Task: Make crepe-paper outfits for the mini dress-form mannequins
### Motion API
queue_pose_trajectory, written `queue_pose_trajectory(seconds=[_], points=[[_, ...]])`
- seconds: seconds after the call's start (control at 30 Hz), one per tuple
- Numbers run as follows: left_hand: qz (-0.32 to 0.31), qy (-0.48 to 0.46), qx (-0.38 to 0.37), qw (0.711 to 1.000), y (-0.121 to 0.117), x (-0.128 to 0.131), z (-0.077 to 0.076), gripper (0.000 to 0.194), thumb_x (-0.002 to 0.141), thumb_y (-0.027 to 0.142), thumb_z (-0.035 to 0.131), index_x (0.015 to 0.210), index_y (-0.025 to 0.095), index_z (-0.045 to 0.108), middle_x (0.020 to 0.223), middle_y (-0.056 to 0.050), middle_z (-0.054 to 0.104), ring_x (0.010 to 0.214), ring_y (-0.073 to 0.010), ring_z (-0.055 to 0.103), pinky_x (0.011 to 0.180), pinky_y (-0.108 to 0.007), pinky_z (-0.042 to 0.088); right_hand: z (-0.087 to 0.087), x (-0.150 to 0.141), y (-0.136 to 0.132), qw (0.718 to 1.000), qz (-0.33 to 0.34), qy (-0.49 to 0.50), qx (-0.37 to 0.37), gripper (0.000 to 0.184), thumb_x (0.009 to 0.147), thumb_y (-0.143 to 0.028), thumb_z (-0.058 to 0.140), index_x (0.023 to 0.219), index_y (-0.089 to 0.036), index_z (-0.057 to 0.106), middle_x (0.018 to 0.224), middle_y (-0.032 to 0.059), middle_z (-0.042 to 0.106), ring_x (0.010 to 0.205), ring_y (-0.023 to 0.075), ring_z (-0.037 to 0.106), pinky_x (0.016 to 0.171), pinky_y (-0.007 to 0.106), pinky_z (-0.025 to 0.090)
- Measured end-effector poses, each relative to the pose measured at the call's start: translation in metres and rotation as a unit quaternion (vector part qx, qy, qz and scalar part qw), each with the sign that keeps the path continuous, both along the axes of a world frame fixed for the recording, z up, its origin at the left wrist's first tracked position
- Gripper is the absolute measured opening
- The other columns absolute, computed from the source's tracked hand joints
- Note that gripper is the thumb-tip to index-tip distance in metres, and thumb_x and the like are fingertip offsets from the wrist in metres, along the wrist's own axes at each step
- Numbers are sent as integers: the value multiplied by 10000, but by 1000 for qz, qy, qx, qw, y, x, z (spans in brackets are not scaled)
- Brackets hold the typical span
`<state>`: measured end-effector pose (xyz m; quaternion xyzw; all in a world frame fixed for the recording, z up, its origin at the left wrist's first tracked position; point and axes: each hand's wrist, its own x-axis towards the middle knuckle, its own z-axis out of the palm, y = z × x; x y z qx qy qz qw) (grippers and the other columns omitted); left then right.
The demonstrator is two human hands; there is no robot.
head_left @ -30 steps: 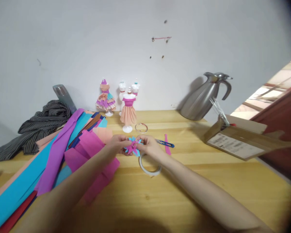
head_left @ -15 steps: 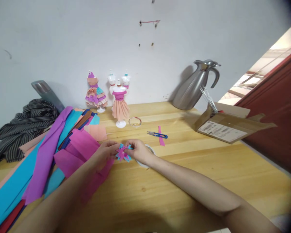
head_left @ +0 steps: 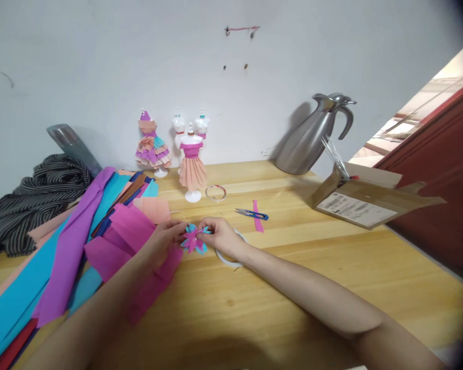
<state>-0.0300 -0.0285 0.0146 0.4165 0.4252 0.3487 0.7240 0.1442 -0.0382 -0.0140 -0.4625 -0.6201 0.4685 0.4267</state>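
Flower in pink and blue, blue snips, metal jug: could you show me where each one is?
Pink-and-blue flower [head_left: 193,240]: head view, on the pink petals near its middle.
Blue snips [head_left: 251,213]: head view, on the handle, near the blades.
Metal jug [head_left: 310,137]: head view, on its silvery body.

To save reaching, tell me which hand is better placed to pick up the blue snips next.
Probably the right hand: the blue snips lie nearer it, on its side of the pink-and-blue flower. The left hand is farther off. Both hands hold the flower.
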Motion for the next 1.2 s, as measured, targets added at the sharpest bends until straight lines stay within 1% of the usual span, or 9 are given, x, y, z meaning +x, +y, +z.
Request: queue_pose_trajectory(seconds=[0.13,0.23,0.37,0.5,0.63,0.77,0.93,1.03,1.2], points=[[-38,-14,11,999,0,2,-4,316,675,387,781,783,103,696,677,-51,657,582,-105,593,549,-195,454,-1,1,4,1000,-6,-7,-3,80,671,-249,610,664,-169,617,581,-24,575,524,97,459,499,207,354],[-1,-17,-8,1000,1,3,-3,352,653,368,796,883,129,677,735,-48,677,613,-124,627,576,-216,488,4,4,7,1000,-3,-1,-15,91,665,-263,609,673,-172,605,571,-28,565,506,97,450,492,214,347],[35,-11,-26,999,16,0,13,415,639,382,785,947,143,643,769,-53,695,623,-161,661,617,-282,525,32,15,20,999,1,16,36,138,689,-311,623,703,-174,605,609,-11,586,545,115,488,533,239,381],[77,12,113,991,54,-8,38,386,644,361,775,928,136,641,788,-54,699,658,-153,657,684,-291,511,77,26,45,980,-12,-36,194,128,739,-304,616,740,-177,634,650,4,613,604,135,521,574,254,396],[134,44,291,946,106,-10,54,361,649,338,764,941,142,679,947,-72,702,880,-173,639,801,-275,465,103,24,79,941,-60,-99,318,114,786,-268,588,778,-174,651,677,11,630,610,135,526,602,263,404],[82,1,329,941,149,2,54,429,693,447,729,1001,152,689,1123,-100,675,1122,-235,563,951,-326,403,97,17,112,914,-119,-121,367,95,796,-248,577,762,-180,634,692,12,634,595,132,508,598,263,407],[21,-74,307,949,170,20,47,553,736,631,620,1017,158,670,1087,-101,689,1120,-256,576,998,-386,383,82,17,130,865,-140,-162,453,70,809,-183,564,769,-196,620,713,23,640,630,158,544,614,281,431],[13,-83,278,957,170,23,46,641,769,705,510,1053,149,655,1061,-119,693,1132,-260,581,1011,-387,382,81,18,128,827,-120,-198,512,86,832,-162,558,789,-203,620,716,38,641,661,179,564,628,301,438],[3,-88,273,958,168,20,48,712,796,749,391,1080,150,650,1132,-126,679,1210,-278,533,1051,-401,347,84,17,119,763,-17,-256,594,131,870,-147,522,801,-203,619,692,37,653,669,184,570,656,329,417]])
